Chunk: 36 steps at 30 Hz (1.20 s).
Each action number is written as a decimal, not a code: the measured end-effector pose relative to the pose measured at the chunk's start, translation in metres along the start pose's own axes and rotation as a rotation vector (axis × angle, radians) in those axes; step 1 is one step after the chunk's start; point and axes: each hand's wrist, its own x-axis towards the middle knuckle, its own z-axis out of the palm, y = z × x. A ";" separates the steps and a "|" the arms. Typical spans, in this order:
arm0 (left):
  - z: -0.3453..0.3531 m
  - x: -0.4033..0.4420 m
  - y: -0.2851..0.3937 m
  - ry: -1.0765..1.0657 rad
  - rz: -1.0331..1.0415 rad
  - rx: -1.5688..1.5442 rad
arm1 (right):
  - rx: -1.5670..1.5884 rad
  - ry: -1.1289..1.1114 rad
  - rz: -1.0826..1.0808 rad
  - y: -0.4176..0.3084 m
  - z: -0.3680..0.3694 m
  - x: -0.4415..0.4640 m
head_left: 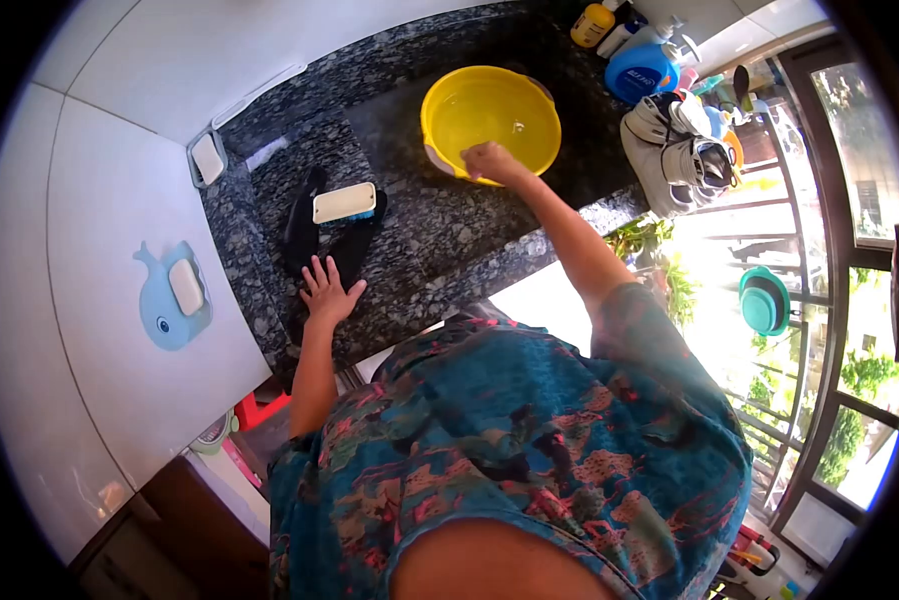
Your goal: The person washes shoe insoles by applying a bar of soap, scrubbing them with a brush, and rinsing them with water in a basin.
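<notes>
My left hand (330,291) lies with its fingers spread on the near end of a black cloth item (302,222) on the dark granite counter. A white scrubbing brush (344,203) with blue bristles rests across the black item, just beyond my fingertips. At the near rim of a yellow basin (509,90) is my right hand (490,163), its fingers curled and closed. Whether anything is inside those fingers is too small to tell. The basin appears to hold clear water.
Bottles (641,72) stand at the back right, beside a pair of white shoes (674,150). A soap dish (207,160) sits at the left wall, and a blue whale holder (176,297) with soap is on the tiles. A granite edge runs in front of me.
</notes>
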 end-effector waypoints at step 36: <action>0.028 0.052 0.082 0.716 -0.321 -0.155 | 1.218 -0.950 -1.216 -0.244 -0.147 -0.045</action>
